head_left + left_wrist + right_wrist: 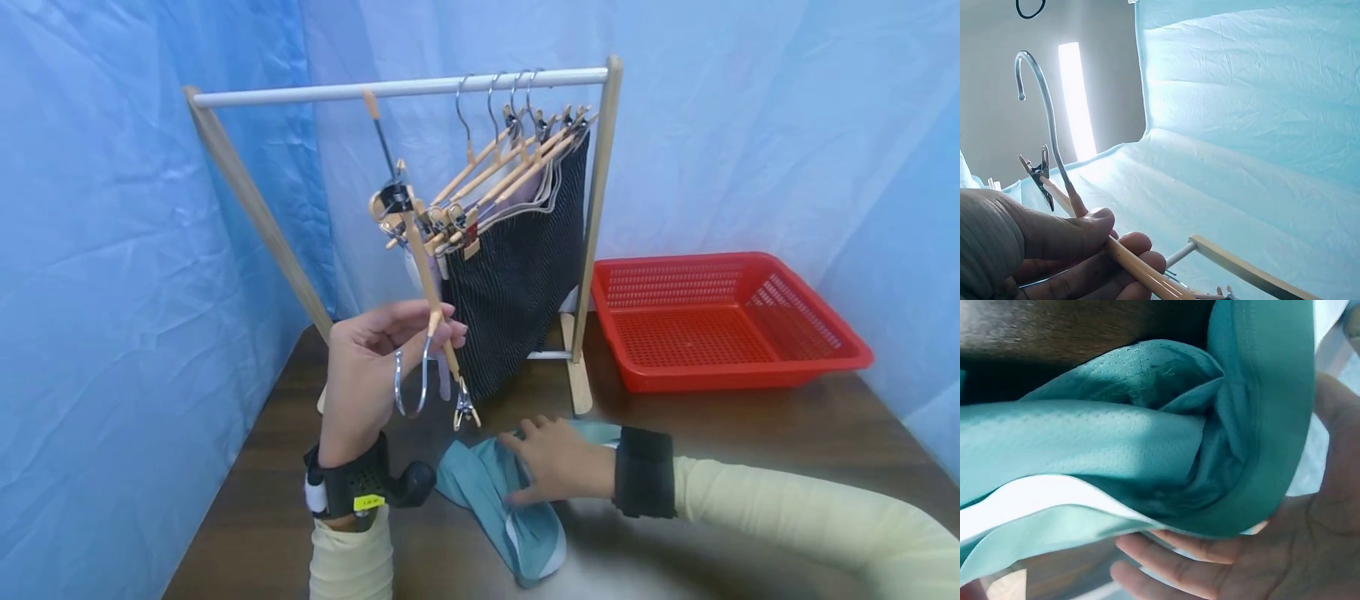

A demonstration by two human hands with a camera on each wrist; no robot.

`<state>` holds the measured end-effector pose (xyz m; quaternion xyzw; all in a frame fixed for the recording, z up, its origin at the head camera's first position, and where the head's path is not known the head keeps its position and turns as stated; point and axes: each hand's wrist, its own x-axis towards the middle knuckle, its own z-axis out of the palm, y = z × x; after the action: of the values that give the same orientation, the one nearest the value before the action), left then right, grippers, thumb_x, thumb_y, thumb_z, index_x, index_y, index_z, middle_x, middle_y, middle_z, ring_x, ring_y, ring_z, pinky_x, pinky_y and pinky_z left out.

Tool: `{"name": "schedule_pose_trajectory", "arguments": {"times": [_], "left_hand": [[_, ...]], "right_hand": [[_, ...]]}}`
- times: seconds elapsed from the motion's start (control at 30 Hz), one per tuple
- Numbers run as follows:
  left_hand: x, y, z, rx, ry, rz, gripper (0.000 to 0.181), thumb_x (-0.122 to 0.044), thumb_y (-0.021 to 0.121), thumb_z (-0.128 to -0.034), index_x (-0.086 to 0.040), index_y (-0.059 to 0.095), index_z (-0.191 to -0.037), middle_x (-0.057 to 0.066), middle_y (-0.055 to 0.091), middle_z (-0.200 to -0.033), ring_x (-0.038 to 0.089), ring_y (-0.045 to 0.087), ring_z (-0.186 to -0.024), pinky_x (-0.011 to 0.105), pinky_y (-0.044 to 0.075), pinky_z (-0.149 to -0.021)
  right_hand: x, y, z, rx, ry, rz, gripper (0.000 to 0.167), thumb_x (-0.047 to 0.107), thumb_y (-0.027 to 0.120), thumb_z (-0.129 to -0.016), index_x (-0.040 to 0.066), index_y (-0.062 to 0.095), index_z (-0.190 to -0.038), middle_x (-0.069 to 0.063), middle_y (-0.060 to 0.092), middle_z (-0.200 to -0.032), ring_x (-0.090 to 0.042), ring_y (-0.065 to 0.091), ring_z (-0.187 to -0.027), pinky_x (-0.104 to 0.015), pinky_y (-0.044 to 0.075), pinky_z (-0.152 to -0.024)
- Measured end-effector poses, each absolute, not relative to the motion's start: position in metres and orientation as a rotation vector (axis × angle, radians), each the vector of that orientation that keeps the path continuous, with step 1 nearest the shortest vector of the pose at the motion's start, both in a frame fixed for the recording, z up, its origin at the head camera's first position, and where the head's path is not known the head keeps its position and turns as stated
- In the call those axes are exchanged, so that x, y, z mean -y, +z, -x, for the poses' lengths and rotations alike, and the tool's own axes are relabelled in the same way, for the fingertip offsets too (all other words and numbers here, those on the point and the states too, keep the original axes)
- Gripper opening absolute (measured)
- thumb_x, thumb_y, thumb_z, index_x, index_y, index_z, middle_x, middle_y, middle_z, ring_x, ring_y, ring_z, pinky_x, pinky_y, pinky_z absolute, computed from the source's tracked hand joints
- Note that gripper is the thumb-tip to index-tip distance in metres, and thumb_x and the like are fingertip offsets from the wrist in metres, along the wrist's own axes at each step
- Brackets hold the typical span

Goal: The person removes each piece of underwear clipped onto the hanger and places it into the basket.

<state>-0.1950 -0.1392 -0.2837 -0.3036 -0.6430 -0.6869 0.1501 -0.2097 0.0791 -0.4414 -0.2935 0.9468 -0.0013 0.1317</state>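
My left hand (367,358) pinches a clip hanger (422,262) near its middle, between thumb and fingers. In the head view its metal hook curves downward, with a clip at each end of the bar. The left wrist view shows the same grip on the hanger (1132,265) at the base of the hook. A crumpled teal garment (483,487) with white trim lies on the table, and my right hand (562,458) rests on it. Up close in the right wrist view, extended fingers (1179,569) touch the edge of the garment's band (1282,425).
Behind the hands stands a rack with a white rail (405,87) and wooden posts. Several clip hangers hang on its right half, with a dark striped garment (517,292) in front. A red basket (750,375) sits at the right; blue curtains (112,292) enclose the table.
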Motion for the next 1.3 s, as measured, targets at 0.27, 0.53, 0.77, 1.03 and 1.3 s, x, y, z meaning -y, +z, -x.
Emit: {"name": "schedule_pose_trajectory", "arguments": {"times": [0.27,0.53,0.77,1.03,1.3], "left_hand": [[0.137,-0.286,0.199,1.810,-2.000,0.889,0.018,0.008,0.069,-0.0916,0.008,0.072,-0.109,0.002,0.080,-0.095,0.018,0.078,-0.089,0.026,0.061,-0.077],[0.137,-0.291,0.207,1.797,-2.025,0.861,0.017,0.005,0.069,-0.0930,0.007,0.072,-0.110,0.002,0.080,-0.096,0.018,0.078,-0.089,0.029,0.062,-0.079],[0.137,-0.293,0.209,1.813,-2.038,0.813,0.019,0.006,0.069,-0.0920,0.011,0.071,-0.111,0.001,0.080,-0.093,0.018,0.078,-0.087,0.026,0.061,-0.075],[0.143,-0.291,0.206,1.815,-2.007,0.793,0.020,0.007,0.069,-0.0918,0.013,0.069,-0.111,0.002,0.080,-0.094,0.018,0.078,-0.088,0.028,0.062,-0.079],[0.145,-0.289,0.207,1.780,-2.033,0.826,0.020,0.011,0.068,-0.0909,0.010,0.071,-0.110,0.003,0.080,-0.094,0.018,0.078,-0.088,0.030,0.062,-0.080]], "right_hand": [[-0.096,-0.440,0.212,-2.699,-0.123,0.803,0.070,0.037,0.085,-0.081,0.028,0.056,-0.144,-0.008,0.064,-0.134,-0.027,0.062,-0.118,-0.047,0.056,-0.095],[-0.090,-0.433,0.209,-2.642,-0.243,0.614,0.070,0.063,0.066,-0.088,0.023,0.057,-0.145,-0.014,0.059,-0.142,-0.035,0.059,-0.125,-0.052,0.054,-0.098],[-0.081,-0.444,0.195,-2.705,-0.204,0.652,0.069,0.038,0.088,-0.077,0.022,0.061,-0.138,-0.012,0.066,-0.129,-0.030,0.065,-0.110,-0.048,0.057,-0.091],[-0.103,-0.503,0.230,-2.705,-0.442,0.963,0.024,0.018,0.075,-0.091,0.023,0.076,-0.114,0.012,0.066,-0.079,-0.002,0.057,-0.066,-0.022,0.049,-0.057],[-0.119,-0.481,0.249,-2.588,-0.614,1.099,0.036,-0.005,0.071,-0.086,0.012,0.078,-0.116,0.001,0.077,-0.096,-0.009,0.060,-0.067,-0.024,0.051,-0.056]]}}
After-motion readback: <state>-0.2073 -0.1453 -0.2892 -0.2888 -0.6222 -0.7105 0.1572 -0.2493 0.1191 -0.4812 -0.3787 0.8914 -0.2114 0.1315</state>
